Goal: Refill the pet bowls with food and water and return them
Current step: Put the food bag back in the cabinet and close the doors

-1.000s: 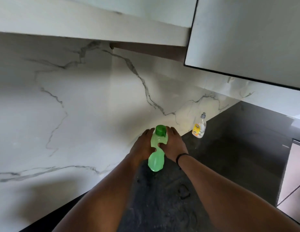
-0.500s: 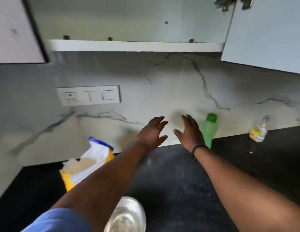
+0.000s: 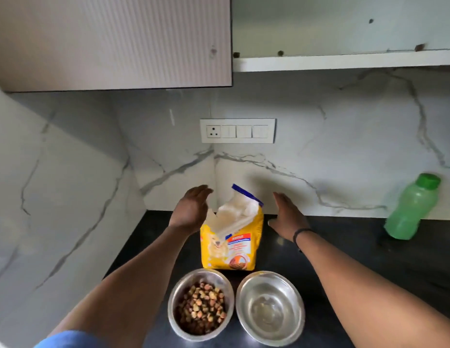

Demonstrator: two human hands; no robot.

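Note:
Two steel bowls stand side by side on the black counter (image 3: 357, 267). The left bowl (image 3: 201, 304) holds brown and yellow kibble. The right bowl (image 3: 270, 307) looks to hold clear water. Behind them a yellow pet food bag (image 3: 231, 247) stands upright with its top torn open. My left hand (image 3: 192, 209) hovers open at the bag's left top, my right hand (image 3: 288, 217) open at its right; neither touches it. A green bottle (image 3: 412, 209) with its cap on stands at the far right by the wall.
A marble backsplash runs behind and along the left corner, with a white socket and switch panel (image 3: 237, 131). A closed cupboard door (image 3: 113, 41) hangs overhead at left. An open cupboard shelf (image 3: 344, 62) is above right.
Both hands let go of the green bottle, which now stands by the wall. My view and hands swung left to the food bag and bowls.

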